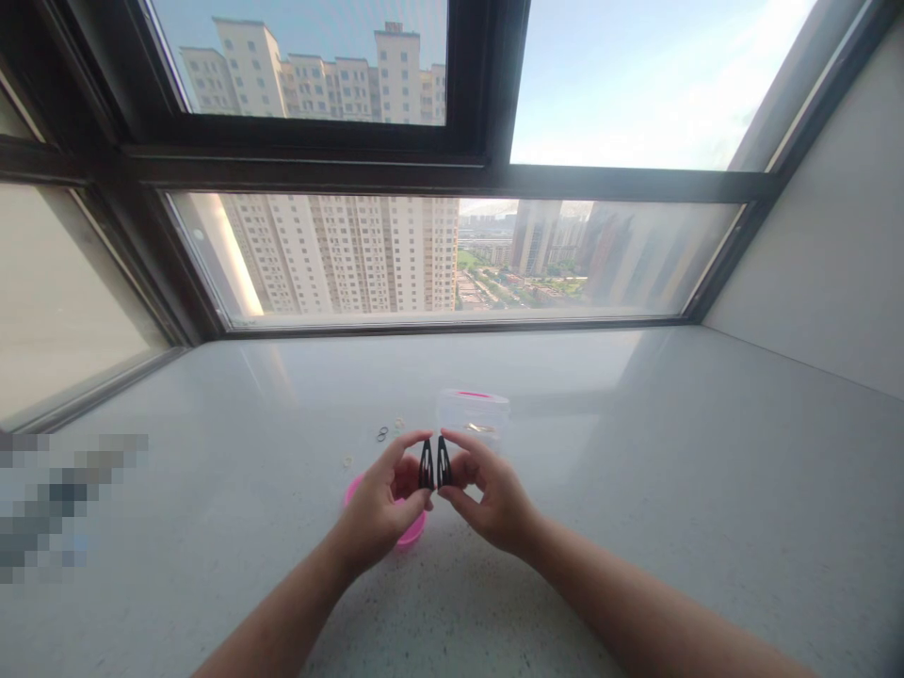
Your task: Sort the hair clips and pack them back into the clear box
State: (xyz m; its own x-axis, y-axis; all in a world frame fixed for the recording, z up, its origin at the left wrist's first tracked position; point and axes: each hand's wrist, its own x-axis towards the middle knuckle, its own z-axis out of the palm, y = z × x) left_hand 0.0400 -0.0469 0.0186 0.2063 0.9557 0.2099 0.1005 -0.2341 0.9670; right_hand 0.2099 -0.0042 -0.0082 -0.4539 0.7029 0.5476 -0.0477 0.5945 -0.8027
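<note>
My left hand (pixel 385 504) pinches a black snap hair clip (pixel 426 465) between thumb and fingertips. A second black snap hair clip (pixel 443 461) is pinched the same way in my right hand (pixel 494 494). Both clips stand upright, side by side, with a narrow gap between them. Beneath my left hand is a round pink container (pixel 411 537), mostly hidden by the hand. Just beyond my right hand lies a clear plastic bag (pixel 473 410) with a pink strip along its top; small items in it are too blurred to name.
Small dark rings (pixel 382 434) and some pale little bands lie on the white speckled sill (pixel 212 527) beyond my left hand. Dark-framed windows (pixel 452 179) rise at the back, and a white wall (pixel 812 245) bounds the right. A pixelated patch covers the left edge.
</note>
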